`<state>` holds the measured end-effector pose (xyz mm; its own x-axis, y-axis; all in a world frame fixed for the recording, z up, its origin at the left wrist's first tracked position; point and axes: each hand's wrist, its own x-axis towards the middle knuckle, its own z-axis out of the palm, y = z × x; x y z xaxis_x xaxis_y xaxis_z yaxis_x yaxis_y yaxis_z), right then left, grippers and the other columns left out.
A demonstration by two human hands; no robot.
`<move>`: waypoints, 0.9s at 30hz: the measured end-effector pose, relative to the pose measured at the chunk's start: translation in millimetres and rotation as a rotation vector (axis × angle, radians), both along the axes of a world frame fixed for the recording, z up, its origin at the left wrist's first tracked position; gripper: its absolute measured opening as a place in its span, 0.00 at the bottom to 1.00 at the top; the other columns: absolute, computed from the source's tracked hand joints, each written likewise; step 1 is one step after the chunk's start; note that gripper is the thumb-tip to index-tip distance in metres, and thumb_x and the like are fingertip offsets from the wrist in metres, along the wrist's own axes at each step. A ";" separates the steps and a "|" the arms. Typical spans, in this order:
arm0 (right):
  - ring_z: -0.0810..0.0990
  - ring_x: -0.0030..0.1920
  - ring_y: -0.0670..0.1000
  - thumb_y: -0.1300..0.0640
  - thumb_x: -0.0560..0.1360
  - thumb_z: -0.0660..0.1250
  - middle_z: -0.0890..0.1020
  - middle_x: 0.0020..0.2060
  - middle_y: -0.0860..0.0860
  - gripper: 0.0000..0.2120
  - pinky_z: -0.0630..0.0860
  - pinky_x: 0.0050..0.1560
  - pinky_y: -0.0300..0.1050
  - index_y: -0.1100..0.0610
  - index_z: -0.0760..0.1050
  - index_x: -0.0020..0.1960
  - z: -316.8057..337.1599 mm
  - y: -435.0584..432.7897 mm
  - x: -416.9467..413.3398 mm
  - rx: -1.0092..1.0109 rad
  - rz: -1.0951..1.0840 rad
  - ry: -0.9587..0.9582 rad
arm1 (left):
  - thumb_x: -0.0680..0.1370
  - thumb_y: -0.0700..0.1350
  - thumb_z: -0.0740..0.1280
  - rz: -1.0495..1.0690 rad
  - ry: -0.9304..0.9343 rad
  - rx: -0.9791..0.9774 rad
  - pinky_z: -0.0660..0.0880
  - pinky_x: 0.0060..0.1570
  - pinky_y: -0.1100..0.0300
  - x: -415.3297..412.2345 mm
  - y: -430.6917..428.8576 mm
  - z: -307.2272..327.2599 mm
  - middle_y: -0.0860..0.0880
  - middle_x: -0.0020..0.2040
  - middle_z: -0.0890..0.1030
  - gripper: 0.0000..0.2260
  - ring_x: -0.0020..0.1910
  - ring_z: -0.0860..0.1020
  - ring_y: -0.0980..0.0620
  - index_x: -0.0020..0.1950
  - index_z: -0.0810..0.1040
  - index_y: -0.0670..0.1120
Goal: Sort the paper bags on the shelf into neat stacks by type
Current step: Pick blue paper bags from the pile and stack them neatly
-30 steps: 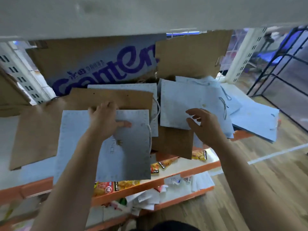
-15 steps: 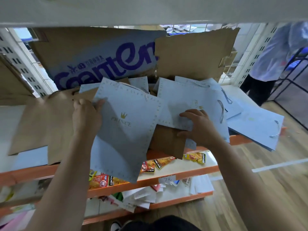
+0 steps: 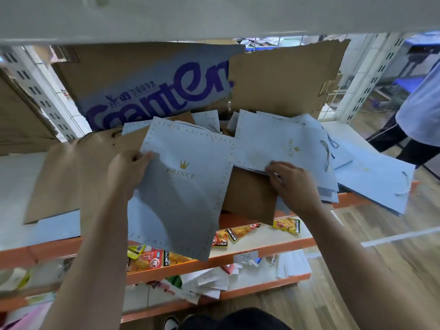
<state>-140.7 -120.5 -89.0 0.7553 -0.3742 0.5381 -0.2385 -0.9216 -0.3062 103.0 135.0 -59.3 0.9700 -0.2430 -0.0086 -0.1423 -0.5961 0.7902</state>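
Left hand (image 3: 128,171) grips the tilted blue bag (image 3: 188,194) at its left edge; right hand (image 3: 294,186) pinches the neighbouring bag (image 3: 273,144).

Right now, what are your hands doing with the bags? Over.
Left hand grips blue Prince bag by its edge. Right hand pinches second blue bag. Brown bag lies beneath them.

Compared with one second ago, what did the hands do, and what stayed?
The left hand went from resting flat on the blue PRINCE bag to gripping its left edge; the bag rose and swung right, towards the blue pile. The right hand, open above that pile before, now pinches its front edge. The brown bags and the cardboard stayed.
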 end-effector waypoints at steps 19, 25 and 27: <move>0.76 0.35 0.37 0.60 0.71 0.73 0.77 0.36 0.45 0.07 0.68 0.36 0.24 0.57 0.75 0.43 11.4 14.6 0.7 0.737 -0.393 -0.544 | 0.80 0.55 0.59 0.018 -0.019 0.106 0.61 0.31 0.55 11.9 10.4 -0.5 0.45 0.32 0.69 0.21 0.34 0.68 0.45 0.33 0.67 0.43; 0.69 0.40 0.48 0.71 0.65 0.63 0.70 0.38 0.50 0.12 0.66 0.39 0.41 0.55 0.69 0.41 9.1 14.2 -2.3 1.044 -0.144 -0.587 | 0.78 0.46 0.61 0.040 0.067 -0.055 0.63 0.36 0.54 10.2 16.6 1.2 0.43 0.38 0.70 0.09 0.39 0.68 0.46 0.42 0.72 0.42; 0.70 0.43 0.48 0.69 0.64 0.60 0.71 0.42 0.49 0.14 0.68 0.40 0.42 0.52 0.69 0.43 8.8 14.3 -3.2 1.066 -0.123 -0.580 | 0.78 0.46 0.61 0.025 0.057 -0.040 0.67 0.40 0.52 11.0 20.6 1.1 0.42 0.43 0.74 0.08 0.42 0.70 0.44 0.47 0.75 0.42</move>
<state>-143.9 -106.3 -80.3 0.4335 -0.8862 0.1634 0.1164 -0.1247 -0.9853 113.9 155.7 -58.2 0.9740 -0.2202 -0.0542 -0.0824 -0.5664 0.8200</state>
